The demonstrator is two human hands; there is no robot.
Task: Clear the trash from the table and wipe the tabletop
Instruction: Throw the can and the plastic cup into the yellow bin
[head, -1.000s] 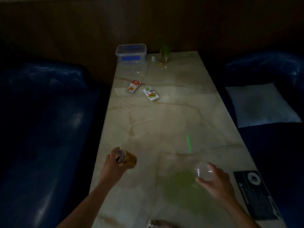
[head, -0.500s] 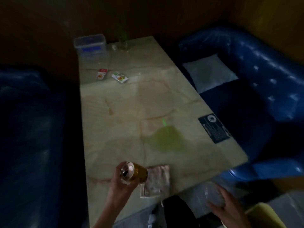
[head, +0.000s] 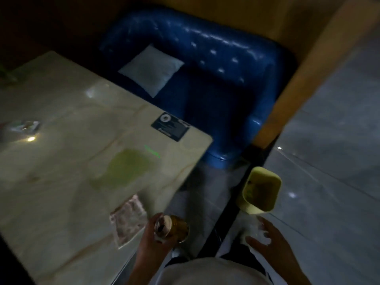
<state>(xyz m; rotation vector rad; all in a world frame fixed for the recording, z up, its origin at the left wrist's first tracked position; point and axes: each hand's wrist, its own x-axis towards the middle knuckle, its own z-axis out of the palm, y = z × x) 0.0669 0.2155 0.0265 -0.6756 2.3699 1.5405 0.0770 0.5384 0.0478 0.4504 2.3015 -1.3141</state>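
Note:
My left hand [head: 152,241] grips a gold drink can [head: 174,226] held on its side just past the near right corner of the marble table [head: 51,192]. My right hand [head: 269,245] holds a clear plastic cup [head: 256,229], blurred, below a pale yellow trash bin [head: 260,191] that stands on the floor. On the table lie a folded patterned cloth [head: 128,220], a green spill [head: 127,168] and sauce packets [head: 24,127] at the left edge of the view.
A black card [head: 170,126] lies near the table's right edge. A blue sofa [head: 216,64] with a white pillow [head: 152,70] stands beyond the table. A wooden partition [head: 304,73] borders the grey tiled floor [head: 329,161].
The view has swung right toward the floor and bin. My left hand has carried the can off the table's edge. My right hand with the cup has come close to the bin.

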